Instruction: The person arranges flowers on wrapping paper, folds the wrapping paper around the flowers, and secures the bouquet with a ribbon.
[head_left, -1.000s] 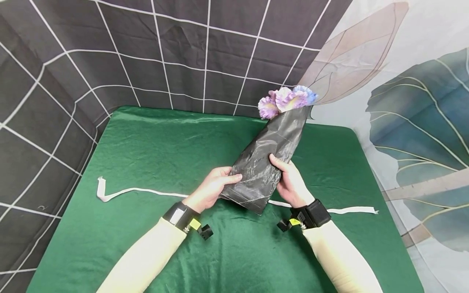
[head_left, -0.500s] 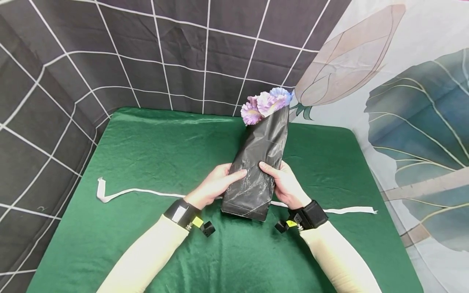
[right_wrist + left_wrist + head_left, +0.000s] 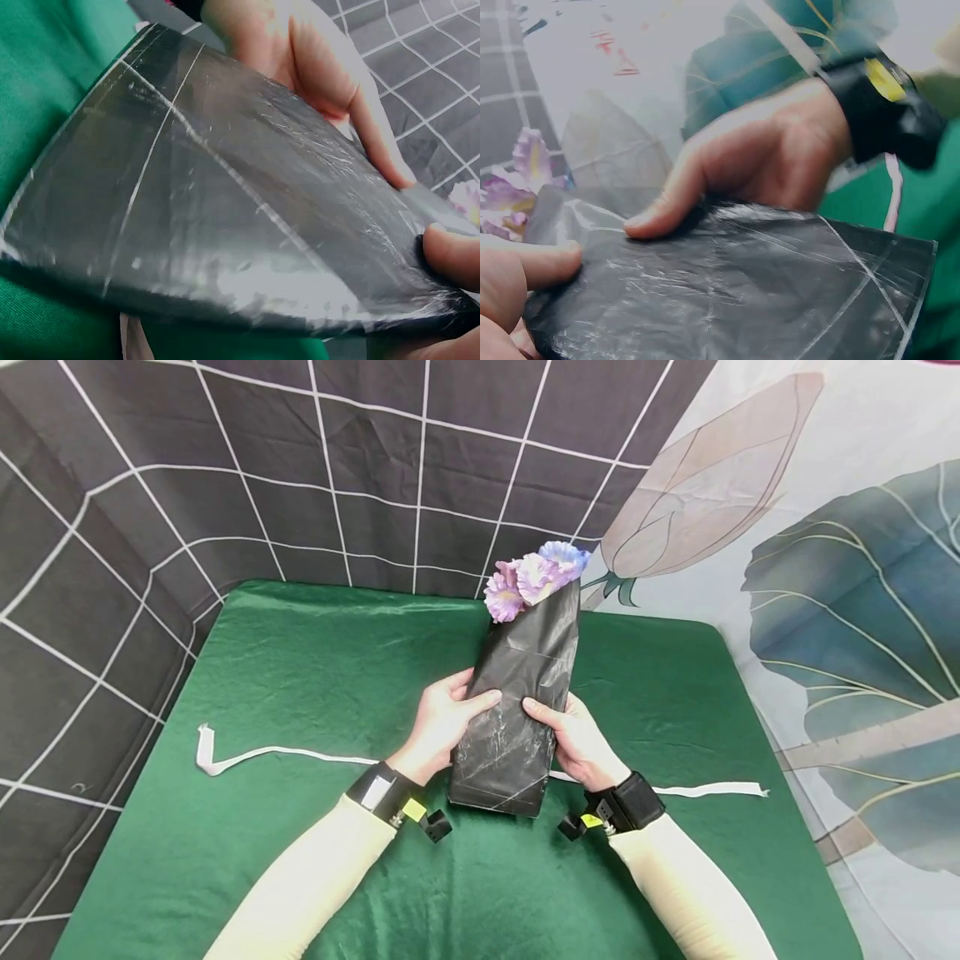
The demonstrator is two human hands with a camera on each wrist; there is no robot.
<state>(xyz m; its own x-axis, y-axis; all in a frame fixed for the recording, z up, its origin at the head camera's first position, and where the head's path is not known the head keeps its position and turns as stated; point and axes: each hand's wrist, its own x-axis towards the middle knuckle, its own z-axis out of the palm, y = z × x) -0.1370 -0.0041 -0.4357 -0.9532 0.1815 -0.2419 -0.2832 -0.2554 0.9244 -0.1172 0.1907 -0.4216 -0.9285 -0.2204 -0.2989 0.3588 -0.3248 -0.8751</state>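
Note:
A bouquet wrapped in creased black paper [image 3: 517, 727] is held up in front of me, its wide flat end toward me. Purple and blue flowers [image 3: 534, 578] stick out of the far end. My left hand [image 3: 438, 722] grips the wrapper's left side, thumb on top and fingers going underneath. On the other side my right hand [image 3: 585, 739] holds it the same way, its thumb lying across the front. Both thumbs press on the shiny film [image 3: 705, 285] in the left wrist view. The fingers beneath the wrapper are mostly hidden.
A thin white ribbon [image 3: 292, 750] lies across the green tablecloth [image 3: 337, 668], passing behind the bouquet. Dark grid-patterned cloth [image 3: 360, 460] hangs at the back and left. A white cloth with a leaf print [image 3: 862, 610] hangs at the right.
The bouquet has swung from leaning right to nearly upright, its flowers moving left. Both hands have stayed on the wrapper, and the left hand has moved slightly up along its side.

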